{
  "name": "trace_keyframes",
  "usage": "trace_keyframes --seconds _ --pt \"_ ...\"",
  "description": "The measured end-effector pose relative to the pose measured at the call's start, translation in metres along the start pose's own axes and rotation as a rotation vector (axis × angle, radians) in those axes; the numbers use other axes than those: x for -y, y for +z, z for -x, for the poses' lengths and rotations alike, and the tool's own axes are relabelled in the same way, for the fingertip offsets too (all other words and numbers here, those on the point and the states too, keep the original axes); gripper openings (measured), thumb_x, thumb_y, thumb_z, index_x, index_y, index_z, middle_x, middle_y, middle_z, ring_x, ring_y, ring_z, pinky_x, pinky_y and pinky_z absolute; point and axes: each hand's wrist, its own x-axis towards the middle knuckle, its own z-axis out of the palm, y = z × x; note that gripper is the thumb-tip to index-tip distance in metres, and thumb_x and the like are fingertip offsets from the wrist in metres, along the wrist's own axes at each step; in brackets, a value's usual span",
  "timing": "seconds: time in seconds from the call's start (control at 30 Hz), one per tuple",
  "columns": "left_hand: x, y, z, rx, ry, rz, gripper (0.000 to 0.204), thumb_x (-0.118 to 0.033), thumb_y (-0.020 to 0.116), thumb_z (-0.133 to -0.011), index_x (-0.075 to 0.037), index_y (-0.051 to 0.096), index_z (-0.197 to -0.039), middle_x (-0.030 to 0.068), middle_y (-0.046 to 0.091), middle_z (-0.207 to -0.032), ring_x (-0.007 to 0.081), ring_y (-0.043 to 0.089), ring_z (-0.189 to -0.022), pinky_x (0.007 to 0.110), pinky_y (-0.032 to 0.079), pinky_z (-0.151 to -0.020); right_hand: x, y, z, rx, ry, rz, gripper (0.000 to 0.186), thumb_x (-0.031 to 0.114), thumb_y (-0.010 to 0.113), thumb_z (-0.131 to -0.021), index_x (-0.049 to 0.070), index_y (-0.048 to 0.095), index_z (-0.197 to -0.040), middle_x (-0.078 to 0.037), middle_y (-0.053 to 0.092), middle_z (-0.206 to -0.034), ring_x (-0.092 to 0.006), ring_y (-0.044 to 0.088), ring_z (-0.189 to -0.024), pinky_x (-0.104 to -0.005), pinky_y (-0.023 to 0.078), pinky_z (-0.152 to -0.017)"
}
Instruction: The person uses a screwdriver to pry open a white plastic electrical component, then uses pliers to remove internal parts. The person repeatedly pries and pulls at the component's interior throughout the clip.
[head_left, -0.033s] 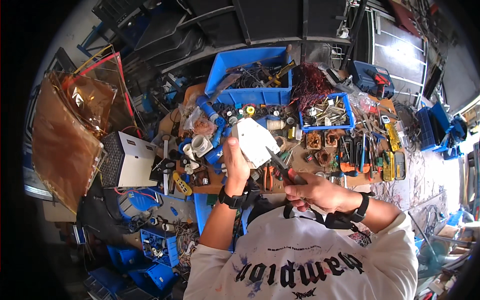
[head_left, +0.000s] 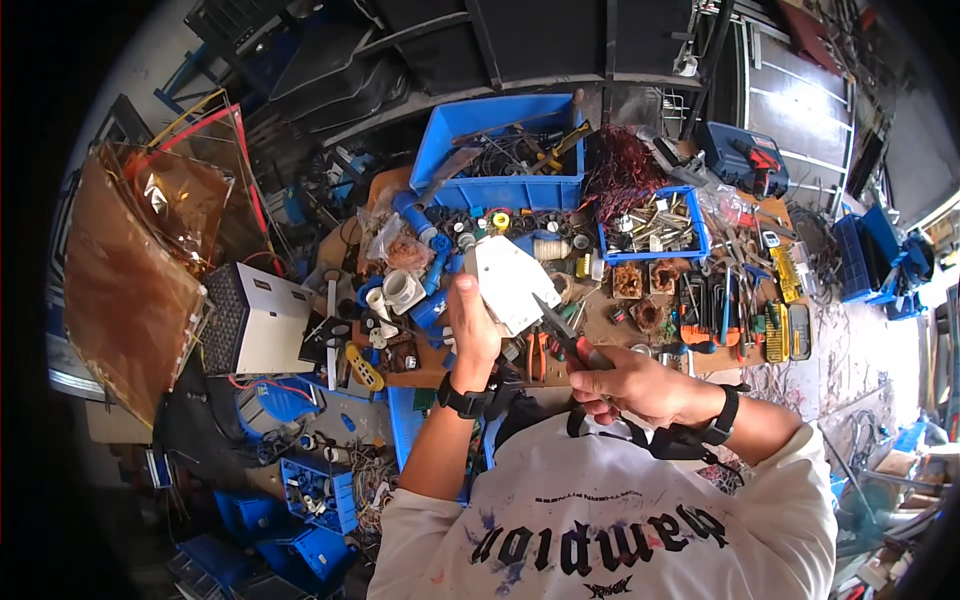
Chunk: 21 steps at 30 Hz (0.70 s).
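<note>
My left hand grips a white, flat-faced box-like piece by its left side, thumb along the edge. The piece is tilted above the workbench, and small holes mark its face. In my right hand is a pair of pliers with red and dark handles. Their dark narrow jaws meet the piece's lower right edge; whether they pinch it I cannot tell. The fingers of my left hand are mostly hidden behind the piece. Beneath lie orange-handled pliers and small parts on the bench.
A large blue bin of tools stands at the back of the bench. Right of it is a blue tray of metal parts. Blue and white pipe fittings crowd the left, hand tools the right. A yellow power strip lies at the left edge.
</note>
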Motion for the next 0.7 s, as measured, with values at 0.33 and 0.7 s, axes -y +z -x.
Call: trace_keyframes --seconds 0.33,0.7 --pt "-0.009 -0.003 -0.004 0.028 0.09 -0.052 0.083 -0.071 0.034 -0.094 0.004 0.059 -0.118 0.0078 0.065 -0.097 0.015 0.063 -0.086 0.029 0.05 -0.076 0.008 0.01 0.004 0.008 0.051 -0.043 0.02 0.025 0.061 -0.098 0.011 0.047 -0.097 0.003 0.04 -0.075 -0.0093 0.041 -0.065 -0.0268 0.038 -0.054" --pt "-0.006 -0.015 -0.001 0.067 0.07 -0.072 0.075 -0.064 0.036 -0.097 0.004 0.059 -0.119 0.0084 0.067 -0.097 0.0159 0.065 -0.087 0.03 0.051 -0.076 0.001 0.017 -0.002 0.066 0.104 -0.213 0.02 0.028 0.061 -0.097 0.014 0.046 -0.098 0.004 0.041 -0.078 -0.0102 0.041 -0.069 -0.0275 0.036 -0.059"
